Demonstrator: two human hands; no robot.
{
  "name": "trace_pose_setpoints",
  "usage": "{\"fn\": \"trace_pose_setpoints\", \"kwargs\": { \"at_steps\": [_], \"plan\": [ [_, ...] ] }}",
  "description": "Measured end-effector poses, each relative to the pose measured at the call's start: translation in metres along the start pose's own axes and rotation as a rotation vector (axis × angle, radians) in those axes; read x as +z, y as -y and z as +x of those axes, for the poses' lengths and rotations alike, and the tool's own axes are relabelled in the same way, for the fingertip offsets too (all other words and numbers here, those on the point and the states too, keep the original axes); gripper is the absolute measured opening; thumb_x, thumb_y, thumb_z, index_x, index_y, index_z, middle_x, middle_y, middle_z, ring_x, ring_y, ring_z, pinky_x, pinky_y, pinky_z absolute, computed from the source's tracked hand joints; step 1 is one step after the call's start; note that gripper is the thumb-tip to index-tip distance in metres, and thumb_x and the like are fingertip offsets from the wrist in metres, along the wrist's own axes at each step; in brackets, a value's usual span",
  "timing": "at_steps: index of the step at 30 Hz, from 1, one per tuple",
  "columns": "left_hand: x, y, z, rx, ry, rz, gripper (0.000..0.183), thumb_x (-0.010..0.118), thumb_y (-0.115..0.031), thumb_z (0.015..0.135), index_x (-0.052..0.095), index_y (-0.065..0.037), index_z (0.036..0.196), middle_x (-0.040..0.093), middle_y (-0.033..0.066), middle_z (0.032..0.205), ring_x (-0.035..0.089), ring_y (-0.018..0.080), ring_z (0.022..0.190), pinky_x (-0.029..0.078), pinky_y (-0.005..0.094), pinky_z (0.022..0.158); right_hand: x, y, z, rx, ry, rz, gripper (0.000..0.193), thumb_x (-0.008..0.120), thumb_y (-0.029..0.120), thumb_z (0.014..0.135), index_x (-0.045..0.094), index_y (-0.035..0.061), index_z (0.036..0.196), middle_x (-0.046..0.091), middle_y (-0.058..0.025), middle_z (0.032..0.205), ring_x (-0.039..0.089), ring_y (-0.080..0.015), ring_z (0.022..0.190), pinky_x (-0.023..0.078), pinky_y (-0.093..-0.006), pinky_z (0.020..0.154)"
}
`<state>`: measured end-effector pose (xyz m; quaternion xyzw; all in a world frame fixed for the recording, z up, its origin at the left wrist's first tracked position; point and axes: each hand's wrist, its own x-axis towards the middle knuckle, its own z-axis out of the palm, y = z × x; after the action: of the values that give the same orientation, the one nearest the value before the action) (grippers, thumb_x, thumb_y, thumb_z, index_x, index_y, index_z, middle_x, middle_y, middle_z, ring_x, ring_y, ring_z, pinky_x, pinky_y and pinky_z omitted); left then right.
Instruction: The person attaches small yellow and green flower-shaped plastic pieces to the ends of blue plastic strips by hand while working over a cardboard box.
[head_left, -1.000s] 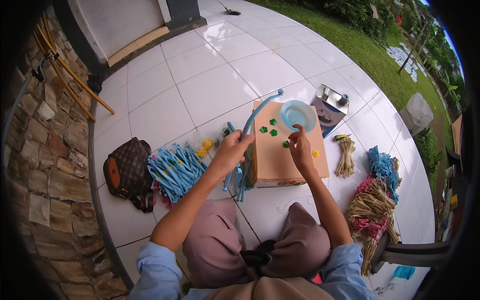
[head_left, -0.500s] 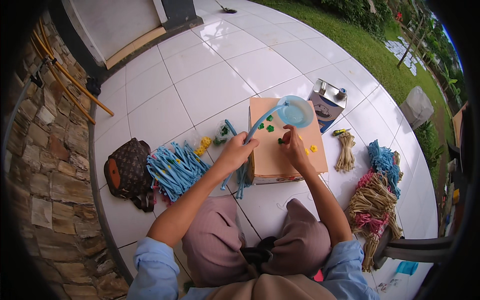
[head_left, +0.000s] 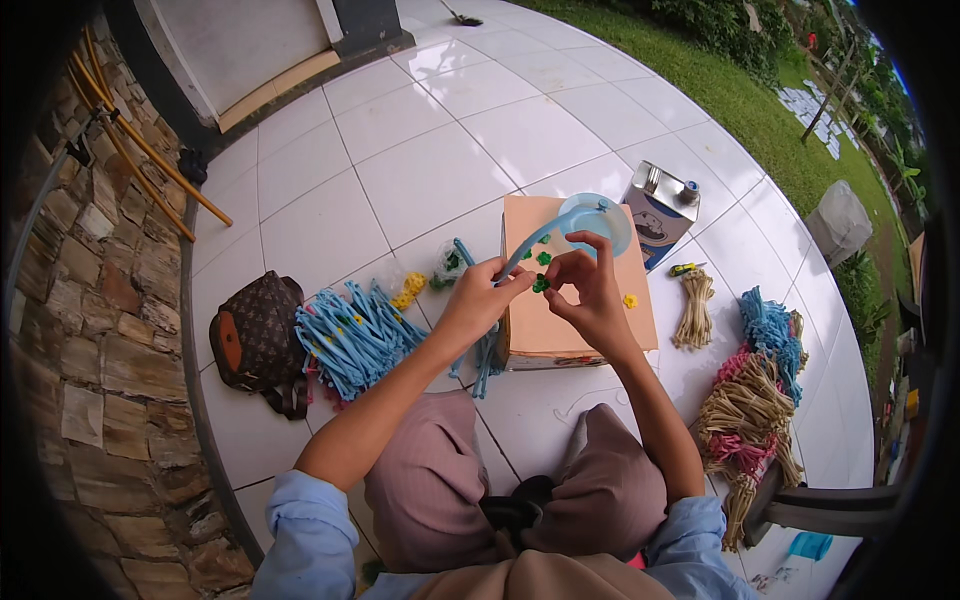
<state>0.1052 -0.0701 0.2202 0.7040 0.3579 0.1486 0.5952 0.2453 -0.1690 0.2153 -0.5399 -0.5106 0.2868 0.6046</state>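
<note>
My left hand (head_left: 488,295) is closed around a light blue cord (head_left: 535,240), which arches from my fingers up over the rim of a translucent blue bowl (head_left: 607,238). Close to my left thumb, my right hand (head_left: 588,290) pinches a small green flower-shaped piece (head_left: 541,284) at its fingertips. Both hands are above a box with a tan cardboard top (head_left: 610,325). Other green flower pieces (head_left: 543,258) lie on that top, and a yellow flower piece (head_left: 630,300) rests to the right of my right hand.
Left of the box are a heap of blue cords (head_left: 355,335), bagged yellow pieces (head_left: 408,290) and a brown patterned bag (head_left: 256,330). Behind the box stands a metal can (head_left: 660,215). On the right lie a beige cord bundle (head_left: 694,310), a yellow-green cutter (head_left: 686,269) and piled cords (head_left: 745,400).
My right hand has carried the green piece left, up to my left thumb. The left hand has moved slightly right, still holding the blue cord.
</note>
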Motion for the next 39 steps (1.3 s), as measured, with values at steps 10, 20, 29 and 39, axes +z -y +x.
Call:
{"fn": "trace_pose_setpoints", "kwargs": {
  "at_steps": [10,20,29,39],
  "plan": [
    [0.001,-0.022,-0.012,-0.087,0.084,-0.387,0.021,0.057,-0.027,0.083,0.052,-0.008,0.078,0.029,-0.0101,0.053,0.026,0.0021,0.047,0.023,0.0195,0.046,-0.005,0.01,-0.007,-0.608,-0.056,-0.587,0.044,0.065,-0.006,0.067,0.044,0.0044,0.103,0.056,-0.0066,0.087,0.055,-0.0237,0.086,0.045,-0.032,0.076],
    [0.006,-0.036,-0.023,-0.063,0.094,-0.489,0.021,0.052,-0.026,0.088,0.052,-0.005,0.084,0.033,-0.0075,0.059,0.026,0.0024,0.049,0.024,0.0193,0.047,-0.003,0.019,-0.005,-0.595,-0.294,-0.312,0.039,0.065,-0.009,0.071,0.039,0.0055,0.098,0.059,-0.0096,0.081,0.057,-0.0155,0.075,0.046,-0.0261,0.067],
    [0.014,-0.048,-0.032,0.333,-0.219,-0.053,0.022,0.044,-0.022,0.092,0.054,-0.004,0.086,0.045,0.0034,0.056,0.035,0.0083,0.046,0.031,0.0263,0.045,0.008,0.058,-0.001,0.029,-0.32,0.68,0.045,0.065,-0.006,0.073,0.033,0.009,0.101,0.06,-0.012,0.082,0.058,-0.0157,0.075,0.046,-0.0256,0.071],
    [0.017,-0.053,-0.035,0.403,-0.23,-0.03,0.016,0.045,-0.017,0.092,0.051,-0.003,0.089,0.052,0.0063,0.064,0.043,0.0122,0.051,0.035,0.0269,0.048,0.022,0.056,0.012,0.098,-0.364,0.722,0.045,0.066,-0.003,0.073,0.029,0.0068,0.097,0.061,-0.0146,0.08,0.059,-0.0204,0.074,0.046,-0.0294,0.073]
  ]
}}
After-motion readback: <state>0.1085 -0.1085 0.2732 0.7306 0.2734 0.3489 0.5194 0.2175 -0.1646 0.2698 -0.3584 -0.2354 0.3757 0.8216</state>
